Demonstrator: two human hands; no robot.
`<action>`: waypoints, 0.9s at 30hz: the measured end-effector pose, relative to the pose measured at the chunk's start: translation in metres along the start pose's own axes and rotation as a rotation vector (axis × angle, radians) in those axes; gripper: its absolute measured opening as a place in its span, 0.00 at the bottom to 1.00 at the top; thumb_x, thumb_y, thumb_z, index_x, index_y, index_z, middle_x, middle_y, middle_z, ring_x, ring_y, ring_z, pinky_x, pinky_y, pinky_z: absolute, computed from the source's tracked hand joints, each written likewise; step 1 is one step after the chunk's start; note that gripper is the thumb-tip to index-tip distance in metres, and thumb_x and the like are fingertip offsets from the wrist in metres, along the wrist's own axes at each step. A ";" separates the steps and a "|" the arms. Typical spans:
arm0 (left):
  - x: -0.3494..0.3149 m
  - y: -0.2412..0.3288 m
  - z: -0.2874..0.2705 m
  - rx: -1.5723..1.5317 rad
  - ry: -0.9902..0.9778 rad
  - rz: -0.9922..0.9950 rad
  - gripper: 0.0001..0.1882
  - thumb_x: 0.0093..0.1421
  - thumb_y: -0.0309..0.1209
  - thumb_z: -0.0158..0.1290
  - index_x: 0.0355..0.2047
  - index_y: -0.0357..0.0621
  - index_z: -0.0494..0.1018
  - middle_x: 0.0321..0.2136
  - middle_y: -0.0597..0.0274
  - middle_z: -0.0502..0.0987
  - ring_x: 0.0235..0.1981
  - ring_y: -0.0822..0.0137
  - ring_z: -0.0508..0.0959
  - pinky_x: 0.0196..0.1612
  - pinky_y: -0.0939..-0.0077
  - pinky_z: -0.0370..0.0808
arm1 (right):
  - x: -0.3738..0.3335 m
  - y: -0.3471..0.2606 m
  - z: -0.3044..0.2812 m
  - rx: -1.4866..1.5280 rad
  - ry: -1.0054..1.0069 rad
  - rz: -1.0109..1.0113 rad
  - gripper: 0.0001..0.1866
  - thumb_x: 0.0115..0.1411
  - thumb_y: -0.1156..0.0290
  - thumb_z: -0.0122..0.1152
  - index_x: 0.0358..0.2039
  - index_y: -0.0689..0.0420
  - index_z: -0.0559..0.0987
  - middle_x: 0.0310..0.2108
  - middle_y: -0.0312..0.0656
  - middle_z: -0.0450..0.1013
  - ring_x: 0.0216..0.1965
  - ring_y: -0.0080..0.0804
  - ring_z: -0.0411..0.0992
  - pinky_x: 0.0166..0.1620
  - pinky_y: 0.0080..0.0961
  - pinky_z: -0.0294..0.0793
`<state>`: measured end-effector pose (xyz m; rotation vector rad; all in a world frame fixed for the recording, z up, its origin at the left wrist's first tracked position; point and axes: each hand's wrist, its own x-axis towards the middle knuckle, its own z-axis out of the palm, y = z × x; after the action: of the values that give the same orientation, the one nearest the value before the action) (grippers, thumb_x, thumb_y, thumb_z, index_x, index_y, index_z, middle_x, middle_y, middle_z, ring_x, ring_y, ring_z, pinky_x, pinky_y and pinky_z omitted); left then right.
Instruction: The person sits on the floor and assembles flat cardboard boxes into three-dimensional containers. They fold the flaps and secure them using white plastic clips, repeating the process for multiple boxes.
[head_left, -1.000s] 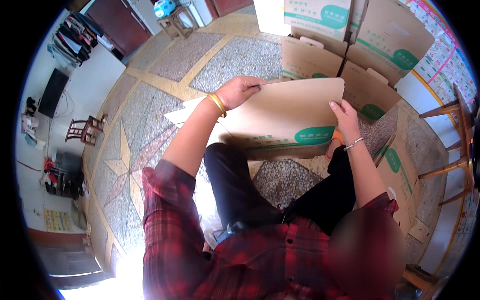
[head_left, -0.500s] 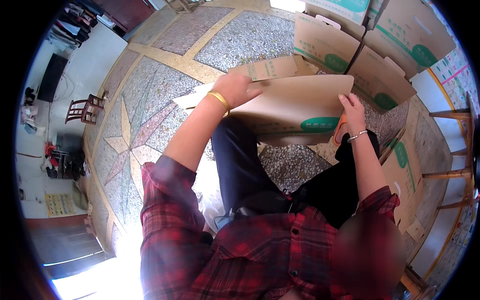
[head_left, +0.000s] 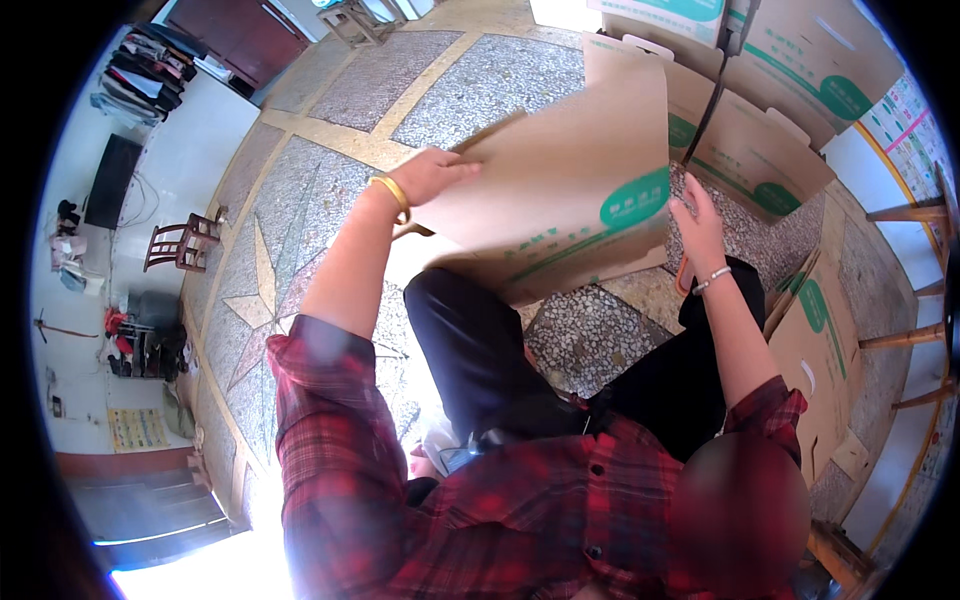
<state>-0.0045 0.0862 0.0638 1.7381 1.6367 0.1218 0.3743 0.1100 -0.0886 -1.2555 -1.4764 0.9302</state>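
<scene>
A flattened cardboard box, brown with a green oval and green print, is tilted up in front of my knees. My left hand, a gold bangle at its wrist, grips the upper left edge; some of its fingers are hidden behind the board. At the right edge, beside the green oval, is my right hand with thumb and forefinger apart. Whether its thumb touches the edge, I cannot tell. Behind the board, a strip of another cardboard piece shows.
Open brown cartons stand stacked at the far right. More flat cardboard lies on the floor to my right, near wooden stool legs. A small wooden chair is at the left on the patterned stone floor.
The flattened box has tipped up, showing more of its printed face, and shifted left. My left hand has moved left with it. My right hand has loosened from the right corner.
</scene>
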 end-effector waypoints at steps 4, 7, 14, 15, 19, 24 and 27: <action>-0.032 -0.004 -0.026 -0.531 0.086 -0.026 0.26 0.58 0.46 0.48 0.44 0.32 0.69 0.33 0.53 0.76 0.34 0.67 0.76 0.39 0.75 0.72 | -0.013 -0.012 0.019 0.079 -0.103 -0.122 0.25 0.54 0.74 0.55 0.53 0.60 0.65 0.54 0.46 0.61 0.55 0.37 0.60 0.54 0.27 0.61; -0.052 -0.019 -0.038 -0.717 0.206 0.103 0.27 0.58 0.46 0.47 0.46 0.32 0.68 0.35 0.51 0.76 0.35 0.65 0.76 0.40 0.73 0.73 | -0.021 -0.052 0.035 -0.076 -0.156 -0.341 0.22 0.54 0.75 0.55 0.51 0.61 0.67 0.53 0.48 0.63 0.55 0.38 0.61 0.54 0.27 0.61; -0.082 -0.040 -0.047 -0.919 0.225 0.129 0.30 0.54 0.49 0.52 0.44 0.30 0.68 0.37 0.48 0.75 0.37 0.62 0.77 0.41 0.72 0.74 | -0.027 -0.128 0.064 -0.122 -0.244 -0.604 0.22 0.51 0.78 0.54 0.49 0.61 0.69 0.50 0.46 0.65 0.52 0.41 0.64 0.53 0.30 0.63; -0.084 -0.043 -0.044 -0.939 0.217 0.134 0.30 0.54 0.49 0.52 0.44 0.30 0.68 0.37 0.48 0.75 0.37 0.62 0.77 0.41 0.72 0.74 | -0.028 -0.134 0.068 -0.127 -0.244 -0.631 0.22 0.51 0.78 0.54 0.49 0.60 0.69 0.50 0.46 0.65 0.51 0.41 0.64 0.53 0.30 0.63; -0.090 -0.046 -0.036 -0.870 0.128 0.131 0.29 0.53 0.49 0.53 0.42 0.31 0.70 0.36 0.51 0.76 0.37 0.65 0.76 0.40 0.74 0.73 | -0.021 -0.162 0.084 -0.168 -0.224 -0.770 0.23 0.50 0.79 0.55 0.49 0.61 0.68 0.48 0.46 0.66 0.48 0.43 0.65 0.50 0.32 0.65; -0.097 -0.036 -0.025 -0.709 0.107 0.190 0.32 0.53 0.51 0.53 0.43 0.31 0.70 0.35 0.54 0.76 0.36 0.66 0.75 0.40 0.76 0.71 | -0.020 -0.175 0.087 -0.136 -0.132 -0.792 0.24 0.48 0.81 0.56 0.49 0.62 0.68 0.43 0.48 0.67 0.44 0.43 0.67 0.46 0.31 0.67; -0.102 -0.025 -0.021 -0.676 0.087 0.191 0.30 0.53 0.50 0.53 0.42 0.32 0.71 0.34 0.54 0.76 0.36 0.67 0.75 0.40 0.76 0.71 | -0.024 -0.170 0.083 -0.142 -0.112 -0.784 0.25 0.47 0.82 0.55 0.49 0.62 0.68 0.41 0.48 0.67 0.43 0.42 0.67 0.45 0.31 0.68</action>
<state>-0.0552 0.0021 0.1059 1.3591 1.2713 0.7576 0.2508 0.0575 0.0471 -0.6106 -1.9322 0.3725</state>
